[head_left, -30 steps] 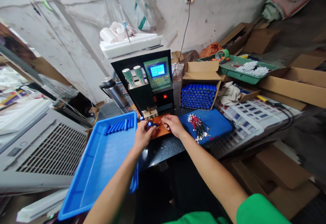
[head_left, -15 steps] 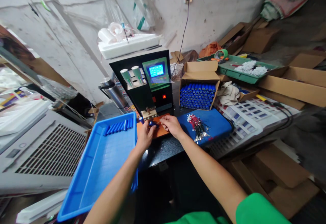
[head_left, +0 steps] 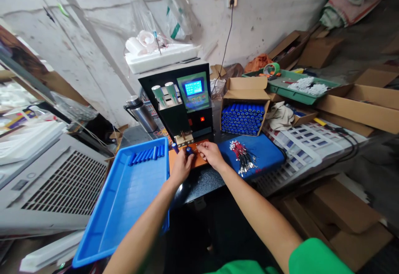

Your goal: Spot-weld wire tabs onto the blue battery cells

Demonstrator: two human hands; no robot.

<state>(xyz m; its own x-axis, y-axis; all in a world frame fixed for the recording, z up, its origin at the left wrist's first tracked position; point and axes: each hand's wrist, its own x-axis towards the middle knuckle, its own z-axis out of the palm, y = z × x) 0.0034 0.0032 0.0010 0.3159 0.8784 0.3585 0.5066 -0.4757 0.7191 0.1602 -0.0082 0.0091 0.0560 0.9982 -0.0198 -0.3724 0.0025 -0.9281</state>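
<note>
My left hand (head_left: 181,167) is closed around a blue cylindrical battery cell (head_left: 189,150), whose end faces up toward me. Close by, my right hand (head_left: 212,154) pinches something small at its fingertips, too fine to make out. Both hands are over an orange board (head_left: 201,162), in front of the electrode tips of a black spot welder (head_left: 170,120) with a lit display (head_left: 193,88). Another blue cell (head_left: 175,147) stands just left of the electrodes. To the right, a bundle of red and black wire leads (head_left: 243,155) lies on a blue pad (head_left: 269,151).
On the left, a blue tray (head_left: 124,207) holds a row of blue cells (head_left: 146,154). A cardboard box (head_left: 246,84) packed with cells stands behind the pad. A steel flask (head_left: 143,114) is left of the welder. Farther right is a green tray (head_left: 280,85) with white pieces.
The cell in my left hand has turned so its end points up toward me. My right hand stays pinched beside it. The whole view has shifted slightly.
</note>
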